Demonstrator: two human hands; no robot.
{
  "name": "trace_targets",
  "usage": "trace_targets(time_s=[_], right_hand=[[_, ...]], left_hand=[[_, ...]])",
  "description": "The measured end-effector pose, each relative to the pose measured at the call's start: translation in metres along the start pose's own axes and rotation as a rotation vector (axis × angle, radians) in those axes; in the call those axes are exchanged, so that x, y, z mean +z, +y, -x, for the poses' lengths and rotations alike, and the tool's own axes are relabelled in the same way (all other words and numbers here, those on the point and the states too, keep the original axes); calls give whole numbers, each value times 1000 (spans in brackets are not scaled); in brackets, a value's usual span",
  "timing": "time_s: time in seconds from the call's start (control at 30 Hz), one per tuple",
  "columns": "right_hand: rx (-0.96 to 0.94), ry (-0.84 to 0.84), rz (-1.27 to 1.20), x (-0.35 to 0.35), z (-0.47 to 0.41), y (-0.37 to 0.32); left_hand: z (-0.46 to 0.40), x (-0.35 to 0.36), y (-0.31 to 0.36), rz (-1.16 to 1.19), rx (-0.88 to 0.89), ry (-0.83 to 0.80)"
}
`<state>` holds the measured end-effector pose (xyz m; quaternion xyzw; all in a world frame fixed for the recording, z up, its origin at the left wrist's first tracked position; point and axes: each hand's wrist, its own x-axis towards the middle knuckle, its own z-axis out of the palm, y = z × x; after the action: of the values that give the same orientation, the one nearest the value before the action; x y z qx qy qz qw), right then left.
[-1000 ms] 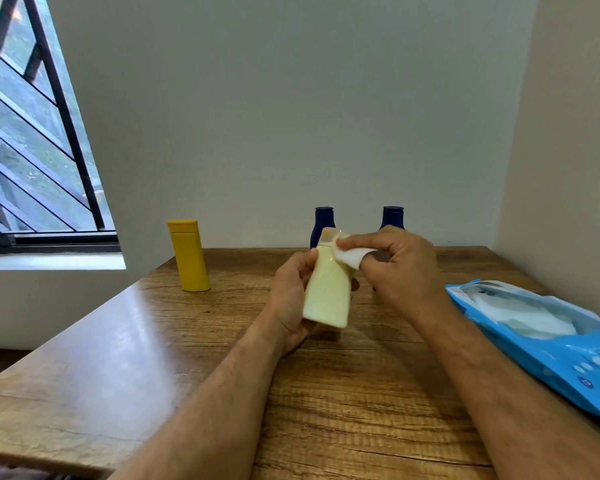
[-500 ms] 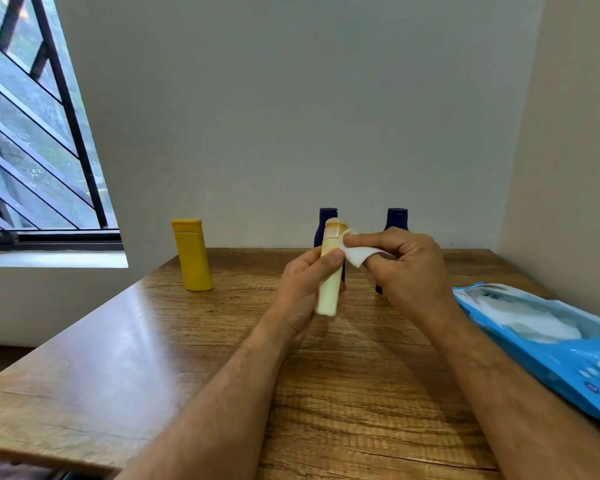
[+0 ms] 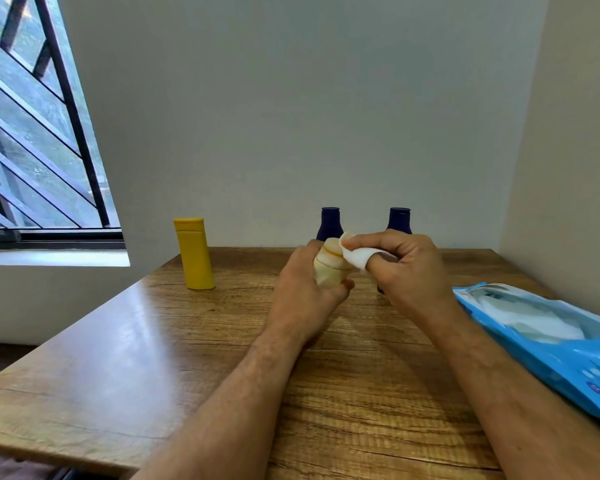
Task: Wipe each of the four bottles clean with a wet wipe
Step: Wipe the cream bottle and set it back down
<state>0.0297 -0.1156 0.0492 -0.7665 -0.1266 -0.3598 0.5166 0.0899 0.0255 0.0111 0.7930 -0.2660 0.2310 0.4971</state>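
Since half a second ago, the cream bottle point(image 3: 329, 268) has been tipped so that its cap end leans toward the camera, and more of its body is now hidden behind the left hand point(image 3: 303, 292). It is held above the table point(image 3: 153, 341), in front of the two blue bottles point(image 3: 329, 223), with the yellow bottle point(image 3: 194, 254) standing well apart to its left. The left fingers are wrapped around the lower body, clamped on it; the thumb is seen at the bottle's base. The wipe point(image 3: 355, 256) is pinched between the right hand's point(image 3: 406, 268) thumb and fingers and pressed against the cap and shoulder.

The bottle's long axis is tilted, cap uppermost and toward the right hand, so the unwiped lower body lies below and left of the wipe, under the left fingers. The right hand is nearer the cap; a regrip by the left would probably be needed before the body can be reached.

The bottle is seen as pale cream, with an orange ring under its cap. The wipe pack point(image 3: 551, 337) lies open to its right.
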Motion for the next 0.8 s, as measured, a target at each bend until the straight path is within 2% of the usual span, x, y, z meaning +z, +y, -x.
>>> trace_targets(time_s=[0.2,0.47,0.63,0.73,0.8], right_hand=[[-40,-34,44,-2,0,-1],[-91,98,69,-1,1,-2],[-50,150,-84,-3,-3,-7],[30,225,-115,-8,-7,-1],[28,187,-40,-8,-6,-1]], left_hand=[[0,-2,-1,-266,193,-18],[3,1,1,-78,83,-64],[1,2,1,-203,85,-175],[1,1,2,-111,21,-125],[0,1,1,-77,7,-98]])
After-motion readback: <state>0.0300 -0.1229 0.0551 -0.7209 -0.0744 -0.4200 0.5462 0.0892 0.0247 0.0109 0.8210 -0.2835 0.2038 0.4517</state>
